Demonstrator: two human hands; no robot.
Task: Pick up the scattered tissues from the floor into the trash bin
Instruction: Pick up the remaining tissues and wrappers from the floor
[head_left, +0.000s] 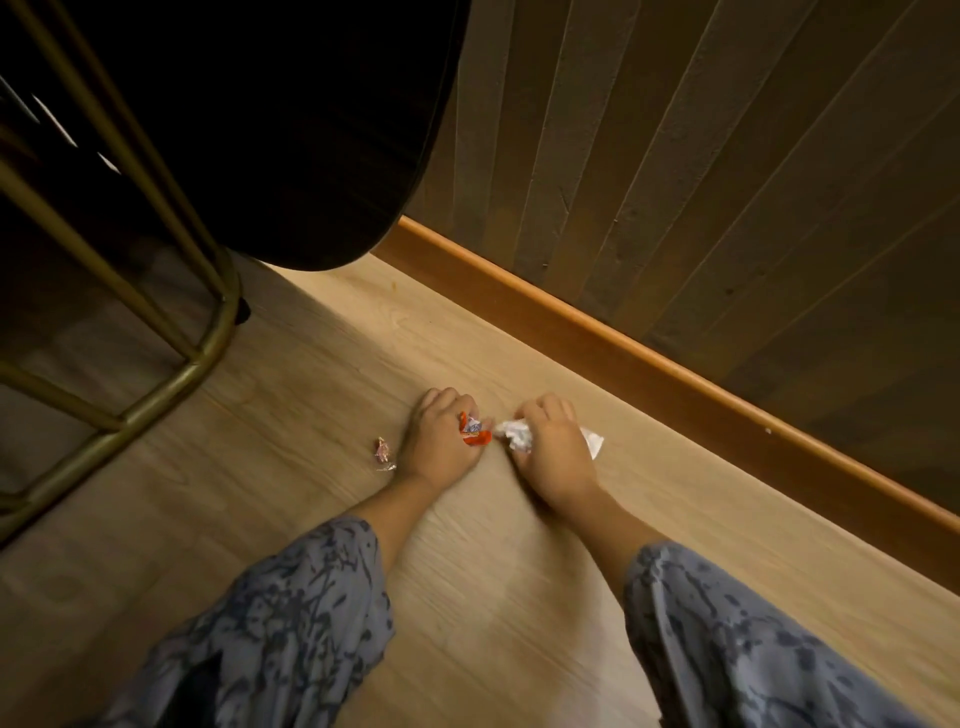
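**Both hands down on the floor, each gripping litter**

Your right hand (553, 452) is curling round a crumpled white tissue (514, 434), with one end of it bunching out past your thumb and another white corner sticking out on the far side of your fist, toward the wall. Your left hand (441, 441) is closing its fingers on an orange and white wrapper (474, 431); there is print on it, but it is too small and creased to read. The two hands are sitting just beside each other, knuckles up, low over the pale wood floor (322, 395), and the tissue and wrapper are almost touching between them.

Lying loose on the floor just left of your left hand is a small pink wrapper (383, 453) with a clear twisted end; any writing on it is blurring out.

Your patterned blue-grey sleeves (291, 613) are running off the bottom edge. Beyond the hands, an orange-brown skirting board (597, 332) is running along the foot of a dark ribbed wall (727, 156). At upper left a brass-coloured tubular frame (208, 332) is standing on the floor, and a large dark rounded shape (291, 130) is looming behind it; it is too dark to tell what it is.
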